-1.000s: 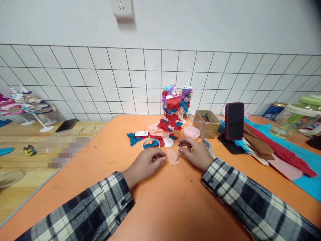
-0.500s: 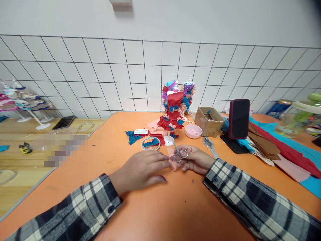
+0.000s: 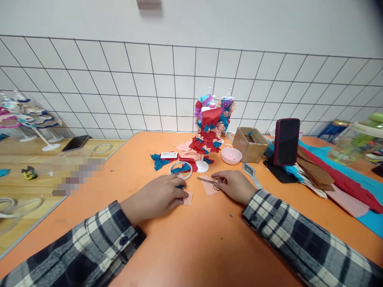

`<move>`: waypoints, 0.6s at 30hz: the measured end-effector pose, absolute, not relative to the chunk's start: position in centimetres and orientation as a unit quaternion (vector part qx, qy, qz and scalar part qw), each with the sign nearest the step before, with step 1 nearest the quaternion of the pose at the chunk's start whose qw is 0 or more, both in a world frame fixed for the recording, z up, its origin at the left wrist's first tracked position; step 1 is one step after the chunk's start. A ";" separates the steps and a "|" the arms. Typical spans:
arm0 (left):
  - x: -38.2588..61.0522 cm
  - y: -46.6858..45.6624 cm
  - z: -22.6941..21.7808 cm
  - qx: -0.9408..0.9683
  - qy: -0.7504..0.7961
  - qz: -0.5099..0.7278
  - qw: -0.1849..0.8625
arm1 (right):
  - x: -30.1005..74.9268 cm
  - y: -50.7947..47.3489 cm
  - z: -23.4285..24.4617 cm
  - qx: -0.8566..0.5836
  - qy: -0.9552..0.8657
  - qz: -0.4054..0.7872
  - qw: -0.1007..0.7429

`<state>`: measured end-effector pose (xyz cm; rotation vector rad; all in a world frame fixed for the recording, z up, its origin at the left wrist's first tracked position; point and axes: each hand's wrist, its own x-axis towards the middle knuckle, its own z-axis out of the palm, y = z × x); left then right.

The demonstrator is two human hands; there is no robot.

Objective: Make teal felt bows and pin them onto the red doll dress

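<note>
My left hand [image 3: 160, 196] rests on the orange table [image 3: 185, 247], fingers curled over a small pink paper piece [image 3: 188, 198] and a bit of blue paper. My right hand [image 3: 235, 185] lies beside it, fingers closed round the handles of small scissors [image 3: 208, 181], whose blades lie flat pointing left over a pink paper scrap [image 3: 209, 188]. Just behind the hands stand a tape ring [image 3: 180, 169] with blue paper in it and a small mannequin in a red and blue paper dress [image 3: 208, 133].
A pink bowl [image 3: 231, 155], a cardboard box [image 3: 250, 139] and a propped phone [image 3: 286, 141] stand at the back right. Red, blue, brown and pink sheets [image 3: 335, 179] lie on the right. A wooden table [image 3: 36, 175] with dress figures adjoins on the left.
My right hand has lowered the scissors flat onto the table. My left hand has drawn a small pink piece leftward, away from the scrap under the scissors.
</note>
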<state>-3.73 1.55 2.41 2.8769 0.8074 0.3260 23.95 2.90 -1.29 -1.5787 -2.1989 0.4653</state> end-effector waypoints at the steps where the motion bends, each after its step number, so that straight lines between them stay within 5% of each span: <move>1: -3.9 1.8 2.2 0.952 0.278 0.099 0.087 | 23.9 2.9 -1.3 -0.572 -0.775 0.184 0.197; 6: -3.1 1.7 0.4 0.940 0.284 0.120 0.147 | 22.2 0.8 -0.2 -0.496 -0.825 0.130 0.238; 13: -3.1 2.0 -0.4 0.888 0.357 0.183 0.223 | 20.1 -1.2 -0.1 -0.399 -0.890 0.150 0.160; 18: -3.4 2.6 0.2 0.861 0.355 0.234 0.279 | 20.8 -0.2 -0.2 -0.458 -0.733 0.396 0.310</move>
